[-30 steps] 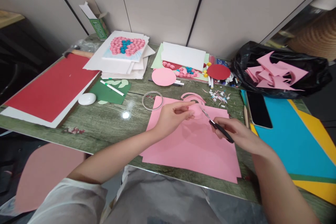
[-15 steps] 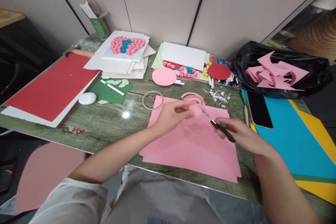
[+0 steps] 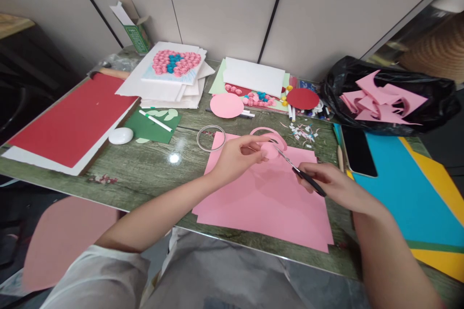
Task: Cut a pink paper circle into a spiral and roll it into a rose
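My left hand (image 3: 241,157) pinches a small round piece of pink paper (image 3: 270,150) between thumb and fingers. In my right hand (image 3: 324,183) is a pair of scissors (image 3: 306,181) with black handles, its blades at the right edge of that piece. Both hands are above a stack of large pink paper sheets (image 3: 268,207). A curved pink paper strip (image 3: 263,130) lies behind the held piece, at the back edge of the stack. Whether the blades are parted is too small to tell.
A metal ring (image 3: 199,140) lies left of the stack. Behind are a pink paper disc (image 3: 226,105), a red disc (image 3: 302,99) and paper scraps (image 3: 303,133). To the right are a phone (image 3: 358,150), blue paper (image 3: 409,193) and a black bag (image 3: 333,82) holding pink offcuts.
The held pink piece has turned a little and looks smaller and rounder. The curved strip behind it now reaches further right. Both hands stay almost in place.
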`<state>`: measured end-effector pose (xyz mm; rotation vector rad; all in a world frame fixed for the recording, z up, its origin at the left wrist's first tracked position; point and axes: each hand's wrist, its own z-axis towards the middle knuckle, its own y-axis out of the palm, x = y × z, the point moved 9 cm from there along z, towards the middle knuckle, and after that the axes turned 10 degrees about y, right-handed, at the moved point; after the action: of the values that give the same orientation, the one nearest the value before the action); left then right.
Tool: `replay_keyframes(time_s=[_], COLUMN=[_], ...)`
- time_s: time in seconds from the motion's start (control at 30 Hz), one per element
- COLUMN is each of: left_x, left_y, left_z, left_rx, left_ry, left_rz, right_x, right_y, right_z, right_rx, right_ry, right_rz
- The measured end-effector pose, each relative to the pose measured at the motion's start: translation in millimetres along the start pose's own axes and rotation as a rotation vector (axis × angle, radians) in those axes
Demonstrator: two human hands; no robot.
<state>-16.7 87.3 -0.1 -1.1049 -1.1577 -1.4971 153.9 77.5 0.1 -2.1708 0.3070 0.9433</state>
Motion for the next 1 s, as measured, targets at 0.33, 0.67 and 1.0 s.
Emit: replay_keyframes(time_s=[0.33,0.67,1.0], left_x=[0.6,-2.5,-5.2], left_y=[-4.6,-1.5,0.0], left_z=[1.4,0.1,-2.1], left_rx=[0.008,0.058,0.059], left_ry=[0.037,-0.010,-0.011], left_rz=[0.006,-0.080,-0.066], right_x=[2.5,1.1,-2.6], right_y=[-0.2,3.5,7.5], right_z=[-0.2,4.9,3.5], right_rx=[-0.004,0.006,-0.009], right_ry=[0.011,0.017,0.031], right_rz=[-0.017,0.043,0.055])
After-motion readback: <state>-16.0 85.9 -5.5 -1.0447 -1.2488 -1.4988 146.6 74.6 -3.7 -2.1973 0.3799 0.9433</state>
